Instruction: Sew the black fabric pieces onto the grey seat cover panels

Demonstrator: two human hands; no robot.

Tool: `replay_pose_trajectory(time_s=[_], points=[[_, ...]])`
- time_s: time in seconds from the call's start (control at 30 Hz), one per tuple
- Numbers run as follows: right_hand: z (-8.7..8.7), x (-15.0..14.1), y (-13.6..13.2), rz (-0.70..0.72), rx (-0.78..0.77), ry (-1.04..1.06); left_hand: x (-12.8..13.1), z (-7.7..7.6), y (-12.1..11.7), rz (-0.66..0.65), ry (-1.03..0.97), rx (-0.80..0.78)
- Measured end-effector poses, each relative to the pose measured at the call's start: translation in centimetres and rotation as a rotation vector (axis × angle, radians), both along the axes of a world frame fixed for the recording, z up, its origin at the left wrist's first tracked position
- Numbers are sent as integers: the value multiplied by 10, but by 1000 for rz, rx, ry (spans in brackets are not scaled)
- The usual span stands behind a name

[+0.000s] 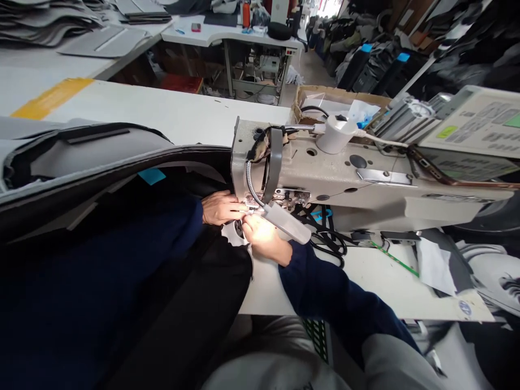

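A large black fabric piece with pale edging spreads across my left arm and runs up to the sewing machine. Close to the needle area, my left hand is closed on the edge of this fabric, its fingers pointing right toward the presser foot; its thumb is hidden. My right hand meets it from the other side, with fingers curled and pinching the fabric edge under a bright lamp. The glare and the machine head partly hide the fingertips and the stitching spot.
Black-handled scissors lie right of my right hand, near black straps. A control panel rises at the right, and a cardboard box stands behind the machine. Stacked grey pieces lie at the back left.
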State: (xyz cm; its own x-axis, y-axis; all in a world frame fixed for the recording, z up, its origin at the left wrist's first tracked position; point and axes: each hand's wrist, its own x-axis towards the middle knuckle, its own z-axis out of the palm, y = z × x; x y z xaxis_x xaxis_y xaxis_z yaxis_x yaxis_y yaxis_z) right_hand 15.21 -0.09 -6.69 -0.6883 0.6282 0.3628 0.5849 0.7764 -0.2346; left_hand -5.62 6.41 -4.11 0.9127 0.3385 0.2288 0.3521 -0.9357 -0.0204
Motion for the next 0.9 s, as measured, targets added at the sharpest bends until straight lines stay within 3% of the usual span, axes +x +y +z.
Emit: replay_pose_trajectory(time_s=[0.13,0.3,0.63,0.9], points=[[0,2,-15,41,212,-104,0,-2,-6,7,-20,27],[6,12,-34,87,172,-71,5,-8,-21,110,38,2],[8,8,-28,75,166,-229,10,1,-15,50,-7,61],[8,9,-20,73,234,-255,8,-8,-6,66,-59,41]])
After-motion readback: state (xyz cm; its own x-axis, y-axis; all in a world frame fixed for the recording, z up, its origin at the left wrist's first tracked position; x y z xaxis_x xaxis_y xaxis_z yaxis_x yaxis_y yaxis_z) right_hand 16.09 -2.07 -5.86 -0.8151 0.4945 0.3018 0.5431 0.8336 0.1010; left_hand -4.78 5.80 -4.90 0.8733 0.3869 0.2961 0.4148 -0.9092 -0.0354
